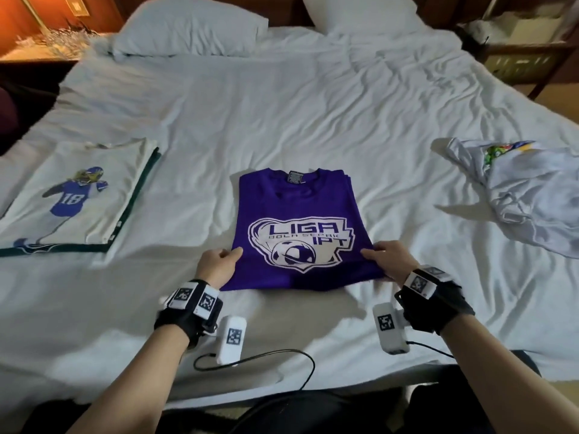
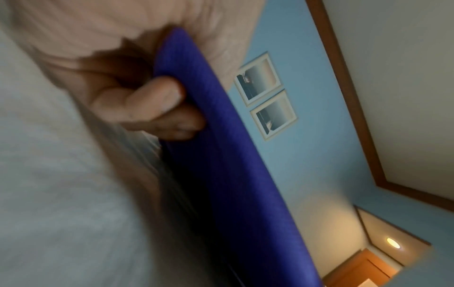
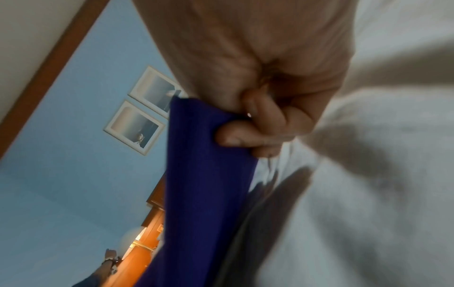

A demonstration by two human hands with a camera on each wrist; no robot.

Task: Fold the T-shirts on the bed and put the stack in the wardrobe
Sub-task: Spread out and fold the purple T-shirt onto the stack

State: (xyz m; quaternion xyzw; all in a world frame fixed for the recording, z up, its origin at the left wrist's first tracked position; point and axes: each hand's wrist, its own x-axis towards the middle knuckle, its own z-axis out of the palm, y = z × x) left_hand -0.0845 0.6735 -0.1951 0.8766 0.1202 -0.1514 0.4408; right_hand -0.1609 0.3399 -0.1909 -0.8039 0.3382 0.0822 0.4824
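Shirts number three on the bed [image 1: 282, 98]. At the left lies a folded white shirt [image 1: 78, 195] printed with a player numbered 18; its near-left corner is cut off by the frame edge, and a dark green edge shows beneath it, though whether that is another garment cannot be told. In the middle sits the purple shirt [image 1: 297, 227], folded to a rectangle with the collar away from the person. The left hand [image 1: 217, 264] pinches its near-left edge, thumb on top, fingers [image 2: 152, 103] curled under the cloth; the right hand [image 1: 387, 260] pinches the near-right edge the same way, fingers [image 3: 245, 134] tucked beneath. Both wrist views are blurred, the purple cloth filling their centres. At the right lies one crumpled white shirt [image 1: 526, 189], unfolded, its print mostly hidden in the creases. Two pillows [image 1: 188, 26] rest at the head, the right one cut off.
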